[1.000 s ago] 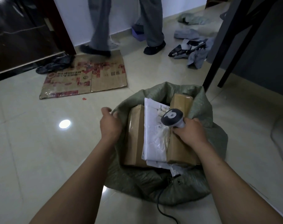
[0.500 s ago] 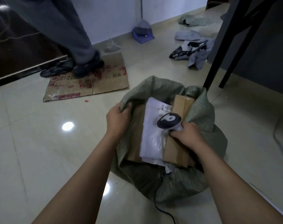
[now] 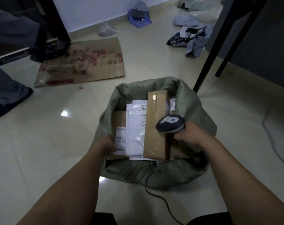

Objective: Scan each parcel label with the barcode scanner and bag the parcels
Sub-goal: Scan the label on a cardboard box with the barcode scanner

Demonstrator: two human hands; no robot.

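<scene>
The green woven sack (image 3: 196,109) sat wide open on the tiled floor, and it was packed! Inside it, a tall taped brown box (image 3: 155,127) stood up the middle, a white mailer (image 3: 135,127) pressed against that box's left side, and a flatter cardboard box (image 3: 119,117) lay at the sack's left wall with a white shipping label (image 3: 121,140) facing up.

The right hand (image 3: 190,135) hovered over the sack's right half, fingers wrapped tight round the handle of the barcode scanner (image 3: 169,123), whose head hung over the brown box. Its black cable (image 3: 162,202) trailed out below the sack's near edge.

The left hand (image 3: 105,145) was at the sack's left rim, touching the labelled box's corner; whether its fingers gripped anything could not be told.

Beyond the sack's far left lay a flattened carton (image 3: 89,62), with another person's trouser leg (image 3: 6,88) further left. Black table legs (image 3: 207,62) rose behind the sack's right side.
</scene>
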